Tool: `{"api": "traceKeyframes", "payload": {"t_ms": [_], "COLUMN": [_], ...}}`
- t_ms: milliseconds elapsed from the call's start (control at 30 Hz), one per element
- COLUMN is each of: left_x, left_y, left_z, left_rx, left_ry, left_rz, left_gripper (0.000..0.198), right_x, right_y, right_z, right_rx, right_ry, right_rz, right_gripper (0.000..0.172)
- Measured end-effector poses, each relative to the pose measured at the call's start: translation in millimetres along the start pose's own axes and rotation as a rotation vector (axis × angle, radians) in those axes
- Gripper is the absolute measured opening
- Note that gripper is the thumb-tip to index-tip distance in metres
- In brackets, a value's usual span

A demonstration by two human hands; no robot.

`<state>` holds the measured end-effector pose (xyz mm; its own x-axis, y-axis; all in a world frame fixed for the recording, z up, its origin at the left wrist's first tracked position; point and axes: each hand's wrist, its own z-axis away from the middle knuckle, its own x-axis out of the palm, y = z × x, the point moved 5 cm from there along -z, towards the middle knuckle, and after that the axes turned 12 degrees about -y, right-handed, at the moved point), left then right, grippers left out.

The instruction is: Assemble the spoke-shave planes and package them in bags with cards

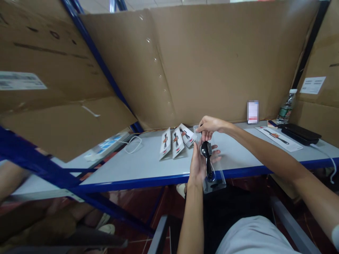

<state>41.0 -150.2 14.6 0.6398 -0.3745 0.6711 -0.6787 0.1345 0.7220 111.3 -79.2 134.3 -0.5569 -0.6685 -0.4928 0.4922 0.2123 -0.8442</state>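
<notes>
My left hand, palm up at the table's front edge, supports a clear plastic package with a black utensil in it. The fingers of this hand are spread behind the package. Above it, my right hand has its fingers bent together at the package's upper end, by the top of the black utensil. Left of my hands, several white printed cards with pictures of a black-handled utensil stand tilted on the grey table.
At the right lie another printed card and a black case with a white cable. A water bottle and an upright phone are at the back. Cardboard walls the table. A power strip is at left; a person's arm shows far left.
</notes>
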Motion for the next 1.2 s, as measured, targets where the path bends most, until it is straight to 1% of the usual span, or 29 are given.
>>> {"api": "traceKeyframes", "payload": {"t_ms": [67,100,233,300,367,467,500,567,700,800,900,1000,1200], "left_x": [-2.8,-4.7,-11.6,-12.1,-11.2,-10.5,-10.6,-11.2,-12.1,-10.9,-10.7,-10.9,-11.0], "left_y": [-1,-2,-4,-5,-4,-3,-3,-3,-5,-7,-7,-8,-8], "left_z": [-2,-3,-6,-6,-5,-3,-3,-3,-3,-5,-5,-5,-2], "left_rx": [-0.010,-0.011,-0.016,-0.021,-0.014,0.000,0.000,-0.001,-0.026,-0.058,-0.070,-0.085,-0.070], "left_ry": [0.001,0.008,0.052,0.060,0.066,0.089,0.093,0.097,0.080,0.059,0.077,0.105,0.146], "left_rz": [0.030,0.052,0.155,0.193,0.212,0.196,0.185,0.165,0.150,0.133,0.131,0.133,0.111], "left_gripper": [0.066,0.065,0.063,0.061,0.059,0.057,0.057,0.056,0.051,0.036,0.024,0.022,0.025], "right_x": [1,2,2,1,0,-3,-3,0,6,8,8,7,-3], "right_y": [5,7,5,7,12,17,17,18,14,11,18,31,49], "right_z": [-12,-16,-17,-16,-14,-13,-12,-12,-13,-15,-20,-29,-35], "right_rx": [0.054,0.057,-0.026,-0.035,-0.032,-0.064,-0.070,-0.043,0.106,0.185,0.238,0.258,0.257], "right_ry": [0.003,0.015,0.110,0.137,0.161,0.231,0.242,0.223,0.149,0.136,0.099,0.064,0.081], "right_rz": [0.037,0.046,0.043,0.086,0.202,0.460,0.537,0.644,0.710,0.717,0.637,0.512,0.237], "right_gripper": [0.034,0.032,0.023,0.020,0.017,0.015,0.015,0.020,0.039,0.049,0.050,0.048,0.042]}}
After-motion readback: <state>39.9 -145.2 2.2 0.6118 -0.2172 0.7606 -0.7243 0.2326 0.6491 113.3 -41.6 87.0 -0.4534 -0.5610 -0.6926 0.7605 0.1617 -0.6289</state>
